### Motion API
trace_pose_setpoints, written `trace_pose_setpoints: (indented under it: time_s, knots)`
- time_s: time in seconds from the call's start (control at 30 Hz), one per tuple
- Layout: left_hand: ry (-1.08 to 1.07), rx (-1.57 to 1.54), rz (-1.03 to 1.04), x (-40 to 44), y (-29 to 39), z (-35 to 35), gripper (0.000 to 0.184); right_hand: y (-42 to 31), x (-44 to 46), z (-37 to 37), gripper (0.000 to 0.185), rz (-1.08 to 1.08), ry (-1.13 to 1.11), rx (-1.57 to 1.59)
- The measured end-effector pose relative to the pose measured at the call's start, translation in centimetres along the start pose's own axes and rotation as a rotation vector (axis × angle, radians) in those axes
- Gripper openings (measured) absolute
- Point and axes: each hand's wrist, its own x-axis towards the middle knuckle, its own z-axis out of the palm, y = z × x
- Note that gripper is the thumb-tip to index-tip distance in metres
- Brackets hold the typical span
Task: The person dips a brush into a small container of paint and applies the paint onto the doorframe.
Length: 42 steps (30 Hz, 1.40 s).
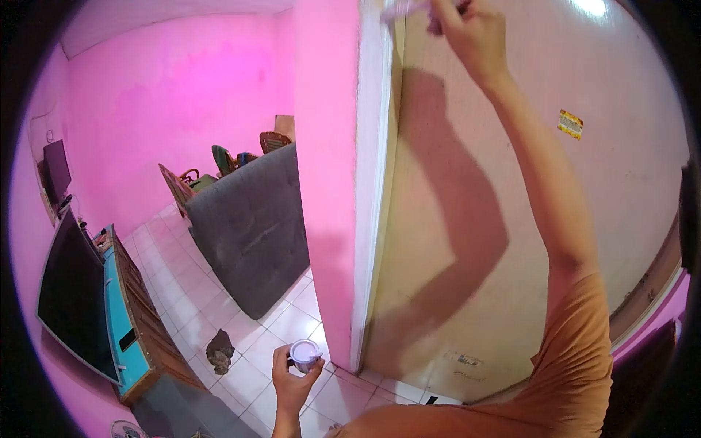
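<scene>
My left hand (pixel 293 381) is closed around a small cup of pale lilac paint (pixel 305 350), held low over the tiled floor. Raised high at the top of the view, my right hand (pixel 471 33) grips a paintbrush (pixel 404 9), smeared by motion and partly cut off by the top edge. The brush's pale end is at the white door frame (pixel 374 182), between the pink wall edge (pixel 327 182) and the tan door (pixel 453 306). Whether the bristles touch the frame I cannot tell. My right arm casts a shadow on the door.
A dark grey mattress (pixel 252 226) stands on its side behind the wall edge, with chairs (pixel 223 159) beyond it. At left are a television (pixel 77 292) and a blue-and-brown cabinet (pixel 135 314). A dark object (pixel 219 352) lies on the white tiles (pixel 255 390). A fan (pixel 128 429) shows bottom left.
</scene>
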Motion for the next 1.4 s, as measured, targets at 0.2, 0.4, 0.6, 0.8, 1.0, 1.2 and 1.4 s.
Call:
trace_pose_setpoints:
  time_s: [0.2,0.4,0.6,0.8,1.0,1.2,1.4]
  knots:
    - [-0.008,-0.037,0.010,0.2,0.1,0.2,0.048,1.4,-4.4,0.9,0.025,-0.074,0.075,0.031]
    - [-0.079,-0.047,-0.001,1.0,0.2,-0.4,0.053,-2.9,-21.9,-0.1,0.024,0.247,-0.248,-0.016]
    - [-0.111,-0.106,0.051,1.6,0.2,-0.6,0.054,-9.4,-31.6,-2.6,0.023,0.904,-0.193,0.399]
    - [-0.244,-0.094,-0.019,1.4,0.8,-0.4,0.056,-14.2,-32.0,-6.2,0.019,1.085,-0.321,0.398]
    - [-0.225,-0.181,0.005,-0.9,2.6,3.2,0.057,-16.9,-33.0,-8.2,0.017,1.094,-0.513,0.508]
    - [-0.243,-0.207,-0.019,-2.9,4.4,5.7,0.060,-17.6,-33.2,-8.8,0.017,1.173,-0.607,0.536]
    - [-0.261,-0.155,0.053,-4.6,6.1,7.2,0.062,-16.7,-33.9,-10.1,0.020,1.180,-0.650,0.557]
